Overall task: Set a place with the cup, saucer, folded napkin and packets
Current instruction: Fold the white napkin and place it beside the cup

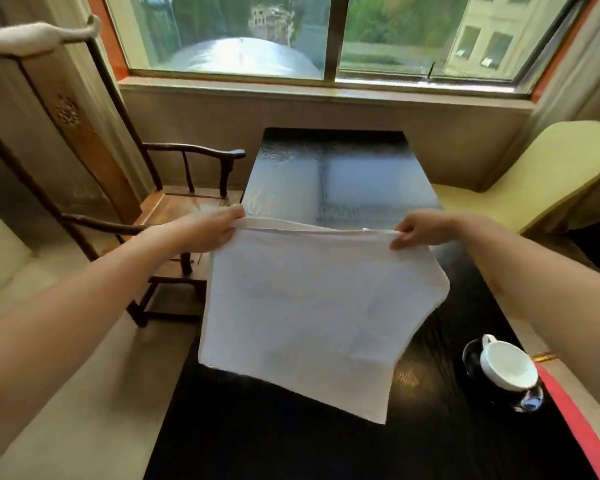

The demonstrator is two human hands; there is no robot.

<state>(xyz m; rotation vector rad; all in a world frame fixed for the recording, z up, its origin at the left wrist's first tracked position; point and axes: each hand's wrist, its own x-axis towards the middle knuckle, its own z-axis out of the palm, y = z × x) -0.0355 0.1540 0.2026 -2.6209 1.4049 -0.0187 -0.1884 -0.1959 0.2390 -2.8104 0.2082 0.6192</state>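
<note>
A white cloth napkin (305,306) hangs spread out above the dark table (257,445), held up by its top edge. My left hand (210,230) pinches the top left corner and my right hand (421,230) pinches the top right corner. The napkin's lower edge droops toward the table surface. A white cup (506,365) sits on a dark glossy saucer (530,398) near the table's right edge, well below my right forearm. No packets can be seen.
A dark wooden armchair (174,209) stands left of the table. A chair with a pale yellow cover (548,174) stands at the right. A window and low wall lie beyond the table's far end. A red strip (575,420) runs along the right side.
</note>
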